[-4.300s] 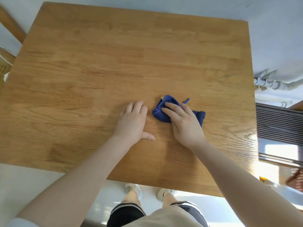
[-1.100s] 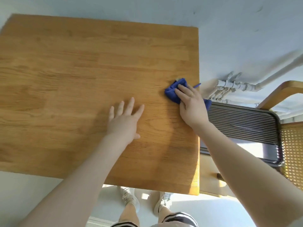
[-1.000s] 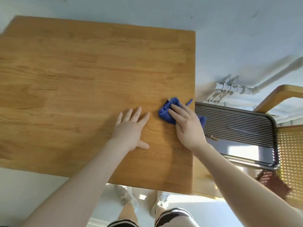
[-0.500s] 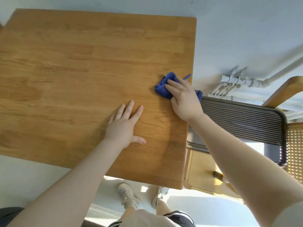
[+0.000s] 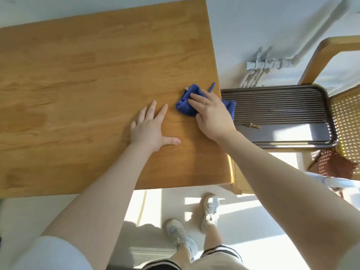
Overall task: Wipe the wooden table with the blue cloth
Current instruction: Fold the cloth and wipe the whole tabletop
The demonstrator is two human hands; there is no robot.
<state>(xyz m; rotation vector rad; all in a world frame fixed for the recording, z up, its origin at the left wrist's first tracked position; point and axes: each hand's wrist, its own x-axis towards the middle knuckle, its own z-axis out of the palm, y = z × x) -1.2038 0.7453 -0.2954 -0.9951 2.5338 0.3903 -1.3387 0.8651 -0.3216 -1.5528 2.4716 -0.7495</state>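
The wooden table fills the left and middle of the head view. A crumpled blue cloth lies at the table's right edge, one end hanging past the edge. My right hand presses flat on top of the cloth, fingers pointing left. My left hand rests flat on the bare wood just left of the cloth, fingers spread, holding nothing.
A dark ribbed tray sits right of the table edge, on a cane-seat wooden chair. White pipes run along the floor beyond. My feet in white shoes stand below the table's near edge.
My right hand has slid the cloth toward me along the right edge since half a second ago. My left hand stays flat on the wood.
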